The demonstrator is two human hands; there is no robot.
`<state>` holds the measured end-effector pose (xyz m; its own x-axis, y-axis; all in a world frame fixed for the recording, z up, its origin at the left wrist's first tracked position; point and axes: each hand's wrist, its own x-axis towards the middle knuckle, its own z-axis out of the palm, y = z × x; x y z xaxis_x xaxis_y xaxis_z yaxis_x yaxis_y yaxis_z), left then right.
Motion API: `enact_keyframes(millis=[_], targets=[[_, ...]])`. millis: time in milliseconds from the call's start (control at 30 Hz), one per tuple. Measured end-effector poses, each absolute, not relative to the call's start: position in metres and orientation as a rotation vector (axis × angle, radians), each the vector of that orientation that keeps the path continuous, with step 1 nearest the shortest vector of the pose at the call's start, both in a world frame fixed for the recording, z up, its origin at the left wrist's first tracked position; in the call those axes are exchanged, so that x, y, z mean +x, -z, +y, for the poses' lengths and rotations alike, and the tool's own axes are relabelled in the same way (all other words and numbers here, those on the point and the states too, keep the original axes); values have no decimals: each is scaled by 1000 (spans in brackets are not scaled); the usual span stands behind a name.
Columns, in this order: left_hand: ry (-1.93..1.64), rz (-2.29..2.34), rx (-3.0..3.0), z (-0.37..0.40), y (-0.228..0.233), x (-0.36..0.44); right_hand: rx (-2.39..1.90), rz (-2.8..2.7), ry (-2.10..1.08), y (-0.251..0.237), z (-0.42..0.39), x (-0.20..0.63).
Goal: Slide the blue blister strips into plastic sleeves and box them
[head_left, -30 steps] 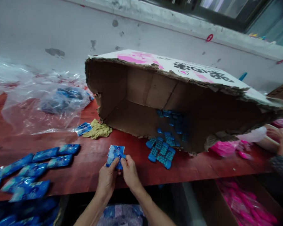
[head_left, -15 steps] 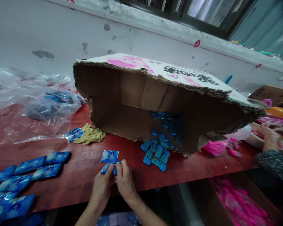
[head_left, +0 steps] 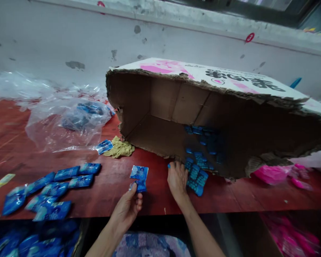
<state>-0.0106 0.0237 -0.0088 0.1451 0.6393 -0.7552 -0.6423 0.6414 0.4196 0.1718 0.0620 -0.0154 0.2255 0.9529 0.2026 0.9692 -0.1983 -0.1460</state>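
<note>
My left hand point(head_left: 127, 207) pinches a small blue printed packet point(head_left: 141, 186) between thumb and fingers, above the red table. Just behind it lies another flat blue packet point(head_left: 139, 172), close to the held one. My right hand point(head_left: 178, 179) is at the mouth of the cardboard box, its fingers curled down beside a cluster of blue bumpy pieces point(head_left: 198, 178). A bit of blue shows at its fingertips; the rest of what it grips is hidden. More blue pieces point(head_left: 203, 160) lie inside the box.
The torn cardboard box point(head_left: 163, 134) lies on its side on the red table point(head_left: 155, 214). Filled blue packets point(head_left: 81, 181) lie at left. A clear plastic bag point(head_left: 42, 132), a yellowish crumpled cloth point(head_left: 120, 147) and pink pieces point(head_left: 273, 174) are around. Blue packets point(head_left: 40, 246) fill the space below left.
My right hand has left the packet and moved right to the blue pieces by the box. My left hand keeps the packet. The view has shifted left.
</note>
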Motion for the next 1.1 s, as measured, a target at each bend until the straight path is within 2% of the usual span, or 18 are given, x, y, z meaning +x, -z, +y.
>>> enact_keyframes(millis=[133,333,500,633,900,1100], targets=[[-897,1013,-85,24,8,-12,-2079,-1908,-29,17,54,154],[-918,1063,-76,23,8,-14,-2270,-1809,-12,16,62,141],[-926,1026,-120,22,9,-17,-1944,-2014,-128,28,48,131],[-934,1010,-128,22,11,-20,-1966,-1885,-195,34,38,135],[-951,1058,-155,25,11,-16,-1450,-1512,-748,10,27,134],[-956,1052,-173,25,9,-15,-1339,-1375,-962,2,14,126]])
